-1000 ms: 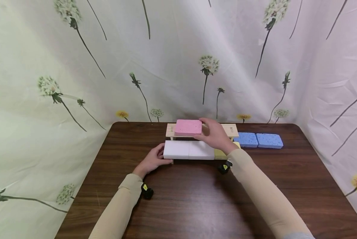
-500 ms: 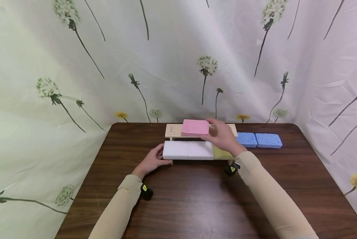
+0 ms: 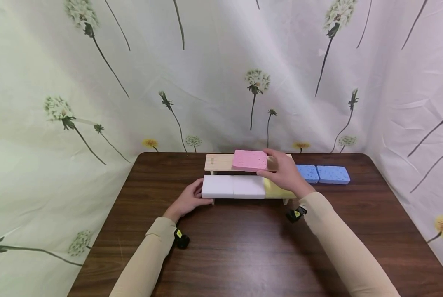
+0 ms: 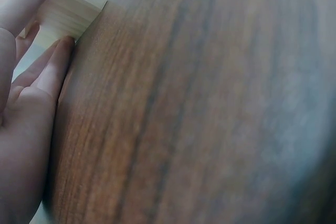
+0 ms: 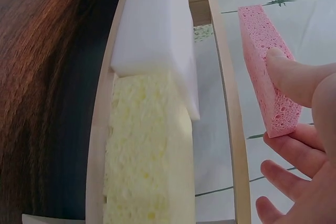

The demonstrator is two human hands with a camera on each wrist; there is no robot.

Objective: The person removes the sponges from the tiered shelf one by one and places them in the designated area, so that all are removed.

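A pink sponge [image 3: 249, 160] is pinched between the thumb and fingers of my right hand [image 3: 286, 173], over the upper step of a small wooden two-step rack [image 3: 219, 163]. In the right wrist view the pink sponge [image 5: 262, 61] appears just above the rack, apart from the wood. My left hand [image 3: 188, 201] grips the left end of the rack's lower step; the left wrist view has its fingertips on the wood [image 4: 71, 11]. On that lower step lie two white sponges [image 3: 217, 186] side by side, then a yellow sponge [image 3: 278, 190], partly behind my right hand.
Two blue sponges [image 3: 333, 175] lie end to end on the brown table [image 3: 228, 247], right of the rack. A white curtain [image 3: 214, 82] printed with dandelions hangs behind and beside the table.
My right hand has moved right along the upper step with the pink sponge, from near its left end to about its middle. My left hand has stayed at the rack's left end.
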